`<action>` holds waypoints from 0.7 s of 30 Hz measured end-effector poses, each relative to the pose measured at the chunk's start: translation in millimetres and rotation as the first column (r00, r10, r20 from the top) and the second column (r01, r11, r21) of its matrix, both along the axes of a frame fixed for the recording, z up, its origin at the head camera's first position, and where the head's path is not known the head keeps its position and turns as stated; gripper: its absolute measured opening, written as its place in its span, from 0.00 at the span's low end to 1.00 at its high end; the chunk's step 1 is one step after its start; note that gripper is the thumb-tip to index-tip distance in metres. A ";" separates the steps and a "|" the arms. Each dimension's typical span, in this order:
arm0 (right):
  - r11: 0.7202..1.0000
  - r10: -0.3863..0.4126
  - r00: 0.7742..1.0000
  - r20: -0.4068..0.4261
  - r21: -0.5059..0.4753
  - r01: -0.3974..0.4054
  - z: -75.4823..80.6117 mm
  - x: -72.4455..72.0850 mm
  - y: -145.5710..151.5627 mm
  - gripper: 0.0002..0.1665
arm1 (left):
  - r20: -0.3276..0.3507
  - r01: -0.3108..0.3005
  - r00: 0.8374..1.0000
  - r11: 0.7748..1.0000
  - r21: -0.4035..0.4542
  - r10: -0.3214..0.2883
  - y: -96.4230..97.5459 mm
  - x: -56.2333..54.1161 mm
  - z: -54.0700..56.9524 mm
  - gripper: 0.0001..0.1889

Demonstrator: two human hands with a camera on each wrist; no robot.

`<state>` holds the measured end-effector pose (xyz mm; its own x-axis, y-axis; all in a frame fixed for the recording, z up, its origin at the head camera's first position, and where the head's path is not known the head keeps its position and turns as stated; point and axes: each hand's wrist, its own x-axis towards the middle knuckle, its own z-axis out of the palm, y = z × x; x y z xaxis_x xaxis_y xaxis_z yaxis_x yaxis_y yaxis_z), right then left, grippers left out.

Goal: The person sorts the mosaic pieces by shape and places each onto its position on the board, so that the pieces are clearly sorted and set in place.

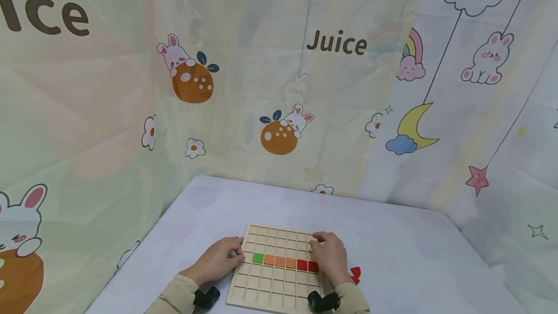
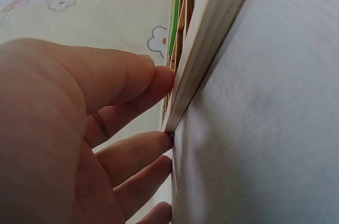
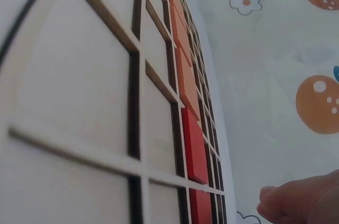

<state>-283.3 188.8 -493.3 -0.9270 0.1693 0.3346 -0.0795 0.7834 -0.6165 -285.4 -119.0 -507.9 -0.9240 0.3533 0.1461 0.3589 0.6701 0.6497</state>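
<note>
A wooden grid board (image 1: 270, 282) lies flat on the table. One row of it holds a green tile (image 1: 258, 258), several orange tiles (image 1: 280, 260) and red tiles (image 1: 302, 264), all side by side in its cells. At the board's left edge is my left hand (image 1: 222, 258); in the left wrist view its thumb and fingers reach the wooden side, loosely bent and spread. My right hand (image 1: 332, 256) is over the right edge, close to the red end of the row, fingers lightly bent. Only part of that hand shows in the right wrist view, with its fingertips hidden.
Loose red pieces (image 1: 355, 272) lie on the table just right of my right wrist. The white tabletop (image 1: 405, 251) reaches back to a printed curtain (image 1: 244, 159) with rabbits and oranges. Each wrist carries a black strapped device (image 1: 207, 298).
</note>
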 end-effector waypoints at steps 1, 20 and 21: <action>1.000 -0.007 1.000 0.003 0.006 0.007 0.7 -0.2 1.9 0.11 | 0.001 -0.002 1.000 1.000 0.001 0.002 0.0 -0.1 0.2 0.11; 0.988 -0.146 0.985 0.093 -0.041 0.151 -10.7 -9.1 38.3 0.16 | -0.003 -0.001 1.000 1.000 0.009 0.001 0.2 2.5 1.1 0.11; 0.987 -0.149 0.984 0.096 -0.042 0.153 -10.5 -9.4 39.4 0.17 | -0.003 0.000 1.000 1.000 0.009 0.000 0.2 2.2 1.4 0.11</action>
